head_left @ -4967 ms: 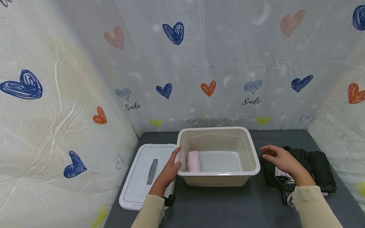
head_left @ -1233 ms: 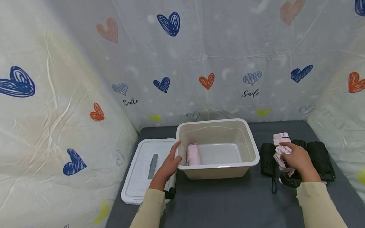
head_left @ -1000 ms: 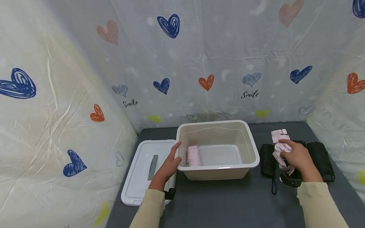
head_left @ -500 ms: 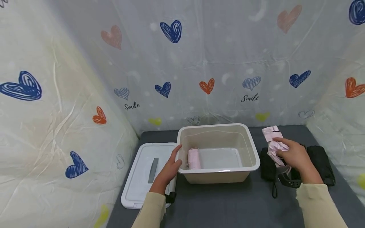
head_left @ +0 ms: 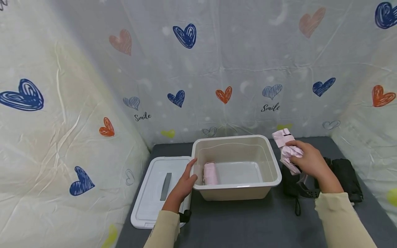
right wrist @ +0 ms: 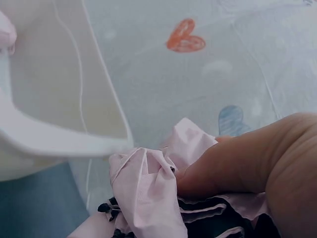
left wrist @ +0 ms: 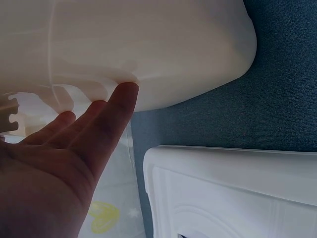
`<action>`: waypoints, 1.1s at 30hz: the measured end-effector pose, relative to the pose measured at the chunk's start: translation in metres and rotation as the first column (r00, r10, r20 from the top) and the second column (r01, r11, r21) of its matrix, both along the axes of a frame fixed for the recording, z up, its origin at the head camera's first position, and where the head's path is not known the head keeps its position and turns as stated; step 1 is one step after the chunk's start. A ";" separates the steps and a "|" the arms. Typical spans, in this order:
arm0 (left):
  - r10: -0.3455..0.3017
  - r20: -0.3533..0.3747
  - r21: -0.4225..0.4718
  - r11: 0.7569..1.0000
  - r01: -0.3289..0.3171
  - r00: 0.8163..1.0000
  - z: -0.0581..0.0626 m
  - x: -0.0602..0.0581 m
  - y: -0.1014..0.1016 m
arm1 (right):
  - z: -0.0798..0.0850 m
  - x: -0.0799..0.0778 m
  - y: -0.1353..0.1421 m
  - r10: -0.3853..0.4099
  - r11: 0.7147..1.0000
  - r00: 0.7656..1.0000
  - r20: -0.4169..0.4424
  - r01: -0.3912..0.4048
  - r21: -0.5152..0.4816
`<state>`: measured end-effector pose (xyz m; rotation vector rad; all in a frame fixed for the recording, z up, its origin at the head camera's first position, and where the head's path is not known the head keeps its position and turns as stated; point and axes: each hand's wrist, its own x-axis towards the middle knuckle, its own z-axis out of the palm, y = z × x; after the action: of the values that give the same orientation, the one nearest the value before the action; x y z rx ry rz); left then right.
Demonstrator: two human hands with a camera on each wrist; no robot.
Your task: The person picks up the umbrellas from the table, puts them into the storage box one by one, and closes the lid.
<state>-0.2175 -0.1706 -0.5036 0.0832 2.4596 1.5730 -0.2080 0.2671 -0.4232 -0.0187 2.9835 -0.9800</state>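
Head view: at right of centre, the right hand [head_left: 310, 161] pinches a crumpled pink bundle [head_left: 286, 151], farther left than half a second ago, by the right rim of the bin [head_left: 238, 186]; at centre, the left hand [head_left: 183, 186] touches the bin's left side.

Left wrist view: straight fingers [left wrist: 113, 116] rest against its outer wall.

Right wrist view: at lower centre, the bundle is creased, pale pink, black between folds.

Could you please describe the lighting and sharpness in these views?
Head view: the bin shows a small glint on its front rim; left wrist view: the left hand looks dim and shadowed; right wrist view: the backdrop looks pale and slightly soft.
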 end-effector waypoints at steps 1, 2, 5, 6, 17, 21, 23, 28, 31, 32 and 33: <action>0.003 0.001 0.002 1.000 -0.003 1.000 0.000 0.000 0.000 | 0.001 0.000 -0.002 0.006 1.000 1.000 -0.003 -0.006 -0.001; 0.001 -0.002 0.002 1.000 -0.001 1.000 0.000 0.001 0.000 | 0.003 -0.001 -0.003 0.011 1.000 1.000 -0.005 -0.011 -0.003; 0.006 -0.002 0.002 1.000 -0.006 1.000 0.000 0.001 0.001 | 0.006 -0.002 -0.007 0.032 0.999 0.999 -0.018 -0.032 -0.005; 0.005 -0.006 0.001 1.000 -0.005 1.000 0.000 0.001 0.001 | 0.008 -0.002 -0.008 0.039 0.999 0.999 -0.021 -0.039 -0.008; 0.003 -0.012 -0.004 1.000 -0.004 1.000 0.000 -0.001 0.001 | 0.018 -0.008 -0.026 0.054 0.995 0.998 0.030 -0.052 -0.086; 0.004 -0.011 0.000 1.000 -0.004 1.000 -0.003 -0.001 0.000 | 0.018 -0.009 -0.033 0.075 0.991 0.997 0.025 -0.072 -0.115; 0.002 -0.012 0.005 1.000 -0.002 1.000 -0.003 -0.001 0.000 | 0.018 -0.011 -0.037 0.085 0.989 0.996 0.017 -0.083 -0.124; 0.009 -0.014 0.006 1.000 -0.009 1.000 -0.003 0.000 0.000 | 0.018 -0.014 -0.047 0.120 0.983 0.993 -0.002 -0.119 -0.142; 0.013 -0.014 0.003 1.000 -0.013 1.000 -0.003 0.000 0.000 | 0.017 -0.017 -0.054 0.138 0.979 0.990 -0.002 -0.137 -0.148; 0.015 -0.012 0.002 1.000 -0.015 1.000 -0.003 0.000 0.000 | 0.017 -0.018 -0.056 0.144 0.978 0.990 -0.003 -0.143 -0.150; 0.016 -0.012 0.001 1.000 -0.016 1.000 -0.003 0.000 0.000 | 0.016 -0.019 -0.058 0.151 0.977 0.989 -0.005 -0.150 -0.152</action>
<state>-0.2174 -0.1705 -0.5070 0.0740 2.4746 1.5849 -0.2267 0.2087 -0.4068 -0.2374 2.8427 -1.1813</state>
